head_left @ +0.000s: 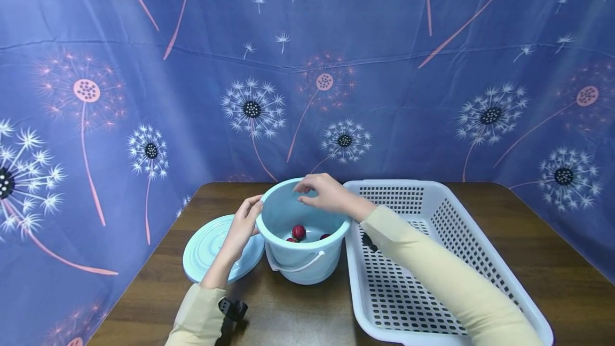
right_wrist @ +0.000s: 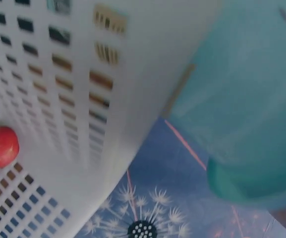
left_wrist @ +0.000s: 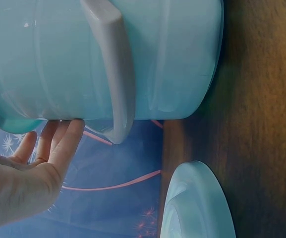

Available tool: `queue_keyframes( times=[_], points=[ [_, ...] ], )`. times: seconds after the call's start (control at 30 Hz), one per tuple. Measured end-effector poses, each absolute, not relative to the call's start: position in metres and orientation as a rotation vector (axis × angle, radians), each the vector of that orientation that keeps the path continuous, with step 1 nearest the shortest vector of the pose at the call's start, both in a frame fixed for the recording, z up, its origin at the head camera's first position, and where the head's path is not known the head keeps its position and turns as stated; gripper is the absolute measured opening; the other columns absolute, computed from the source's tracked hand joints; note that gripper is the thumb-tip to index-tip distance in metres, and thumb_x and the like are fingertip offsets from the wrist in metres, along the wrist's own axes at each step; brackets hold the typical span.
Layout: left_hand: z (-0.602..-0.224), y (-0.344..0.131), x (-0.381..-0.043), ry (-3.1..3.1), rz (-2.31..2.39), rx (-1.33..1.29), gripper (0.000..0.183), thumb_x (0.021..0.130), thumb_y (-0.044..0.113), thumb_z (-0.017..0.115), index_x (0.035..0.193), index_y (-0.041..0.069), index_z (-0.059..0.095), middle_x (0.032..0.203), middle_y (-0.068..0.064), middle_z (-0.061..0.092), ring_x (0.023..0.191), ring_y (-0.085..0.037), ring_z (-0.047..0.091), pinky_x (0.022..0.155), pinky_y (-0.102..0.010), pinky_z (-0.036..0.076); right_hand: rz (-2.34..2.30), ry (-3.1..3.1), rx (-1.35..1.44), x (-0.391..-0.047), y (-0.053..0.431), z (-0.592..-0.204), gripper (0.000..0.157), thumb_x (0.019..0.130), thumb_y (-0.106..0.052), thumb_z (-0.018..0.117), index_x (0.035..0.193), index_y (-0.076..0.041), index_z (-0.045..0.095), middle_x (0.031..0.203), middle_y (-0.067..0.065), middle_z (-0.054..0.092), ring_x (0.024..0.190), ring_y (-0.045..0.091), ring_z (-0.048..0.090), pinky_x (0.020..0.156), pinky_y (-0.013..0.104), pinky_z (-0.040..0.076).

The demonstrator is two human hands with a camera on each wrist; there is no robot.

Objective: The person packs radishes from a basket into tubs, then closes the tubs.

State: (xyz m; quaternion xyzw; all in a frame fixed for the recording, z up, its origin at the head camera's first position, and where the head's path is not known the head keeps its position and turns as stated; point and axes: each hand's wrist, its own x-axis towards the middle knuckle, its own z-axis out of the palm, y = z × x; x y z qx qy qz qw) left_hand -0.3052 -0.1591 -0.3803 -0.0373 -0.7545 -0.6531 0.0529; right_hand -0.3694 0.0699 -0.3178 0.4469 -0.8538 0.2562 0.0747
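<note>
A light blue bucket (head_left: 307, 263) with a white handle (head_left: 300, 267) stands upright. Several round red fruits (head_left: 299, 232) lie at its bottom. Straight fingers of my left hand (head_left: 244, 224) touch the bucket's outer left side near the rim, also seen with the left hand (left_wrist: 38, 168) in the left wrist view. Over the bucket's opening is my right hand (head_left: 323, 192), its fingers loosely bent with a gap to the thumb and nothing visible between them. In the right wrist view, red fruits (right_wrist: 1, 148) lie in the white basket (right_wrist: 113, 114).
The light blue lid (head_left: 202, 252) lies flat on the wooden table (head_left: 298, 314), left of the bucket. Close on the bucket's right stands the large perforated basket (head_left: 353, 282), under my right forearm. A blue dandelion-print cloth (head_left: 399, 100) hangs behind the table.
</note>
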Motion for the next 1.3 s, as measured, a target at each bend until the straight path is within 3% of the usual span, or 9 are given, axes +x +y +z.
queue_keyframes(
  times=[0.2, 0.43, 0.7, 1.3],
  points=[
    [-0.379, -0.158, -0.304, -2.304, -1.99, -0.118, 0.045, 0.099, 0.039, 0.042, 0.135, 0.01, 0.043, 0.14, -0.015, 0.044, 0.132, -0.033, 0.04, 0.093, -0.052, 0.047, 0.799, -2.559, 1.23, -0.371, 0.086, -0.312, 0.024, 0.088, -0.014, 0.065, 0.11, -0.005, 0.066, 0.107, 0.01, 0.065, 0.096, 0.023, 0.062, 0.084, 0.039, 0.053],
    [-0.38, -0.161, -0.302, -2.315, -1.98, -0.113, 0.047, 0.099, 0.04, 0.042, 0.136, 0.01, 0.042, 0.141, -0.016, 0.043, 0.131, -0.033, 0.04, 0.093, -0.051, 0.048, 0.801, -2.504, 1.094, -0.375, 0.106, -0.31, 0.025, 0.088, -0.018, 0.066, 0.111, -0.008, 0.067, 0.108, 0.007, 0.064, 0.097, 0.02, 0.061, 0.084, 0.034, 0.052],
    [-0.379, -0.161, -0.304, -2.334, -1.979, -0.116, 0.049, 0.099, 0.042, 0.041, 0.136, 0.009, 0.041, 0.142, -0.016, 0.041, 0.133, -0.034, 0.038, 0.095, -0.054, 0.045, 0.87, -2.547, 0.927, -0.376, 0.138, -0.311, 0.028, 0.091, -0.029, 0.061, 0.111, -0.01, 0.066, 0.1, 0.003, 0.066, 0.095, 0.017, 0.061, 0.087, 0.038, 0.051],
    [-0.378, -0.161, -0.303, -2.353, -1.976, -0.116, 0.051, 0.1, 0.042, 0.038, 0.138, 0.009, 0.038, 0.142, -0.016, 0.04, 0.132, -0.033, 0.038, 0.098, -0.054, 0.044, 0.759, -2.646, 0.797, -0.376, 0.187, -0.336, 0.028, 0.089, -0.017, 0.064, 0.113, -0.001, 0.064, 0.105, 0.012, 0.065, 0.093, 0.023, 0.062, 0.082, 0.039, 0.053]
  ],
)
